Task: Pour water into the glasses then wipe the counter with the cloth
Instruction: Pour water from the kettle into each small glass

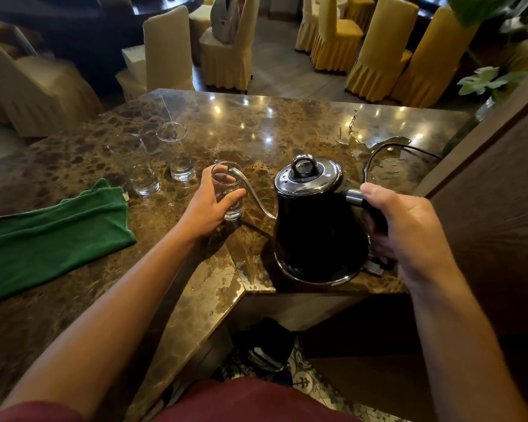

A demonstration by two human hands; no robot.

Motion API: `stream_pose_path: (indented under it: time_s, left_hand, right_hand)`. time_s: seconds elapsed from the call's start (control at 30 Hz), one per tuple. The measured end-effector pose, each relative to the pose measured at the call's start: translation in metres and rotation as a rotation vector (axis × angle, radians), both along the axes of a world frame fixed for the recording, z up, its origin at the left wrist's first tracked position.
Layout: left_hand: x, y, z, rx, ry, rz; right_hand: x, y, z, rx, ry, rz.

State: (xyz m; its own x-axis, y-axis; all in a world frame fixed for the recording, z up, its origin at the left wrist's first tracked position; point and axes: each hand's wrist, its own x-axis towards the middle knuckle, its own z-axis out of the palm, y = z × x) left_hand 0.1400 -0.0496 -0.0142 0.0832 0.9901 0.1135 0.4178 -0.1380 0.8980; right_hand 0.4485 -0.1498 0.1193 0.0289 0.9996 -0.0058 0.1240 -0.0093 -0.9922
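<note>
The big brown stone counter [287, 123] holds everything, and it has wet puddles near its far right side. A green cloth [52, 236] lies flat on the left part of the counter, and no hand touches it. A black kettle [317, 229] sits on its round base at the near right edge of the counter. The right hand [406, 226] has its fingers wrapped around the kettle's handle. The kettle's thin curved spout reaches to the left, and its tip sits at the rim of a small glass [227, 190]. The left hand [209, 208] curls its fingers and thumb around this small glass and holds it upright on the counter, just left of the kettle. Two more glasses stand farther left, near the cloth. One is a tall glass [134, 166] and the other is a shorter glass [176, 153] behind it. Both seem to have a little water at the bottom, but it is hard to be sure. I cannot see water coming out of the spout. I think the pouring is on its last glass. The wiping is not done yet, because the cloth lies apart and the counter looks wet.
</note>
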Motion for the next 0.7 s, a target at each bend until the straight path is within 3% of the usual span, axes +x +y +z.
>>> stream_pose_path:
  time_s: [0.3,0.47,0.7]
  left_hand:
    - [-0.001,0.009,-0.001,0.141,-0.055,0.149]
    - [0.003,0.041,0.014,0.167,0.001,0.251]
    - [0.004,0.092,0.022,0.057,0.022,0.318]
  right_hand:
    - [0.004,-0.018,-0.016,-0.074,0.281,-0.086]
    - [0.010,-0.023,-0.021,-0.105,0.293,-0.129]
    - [0.013,-0.031,-0.026,-0.130,0.293,-0.173]
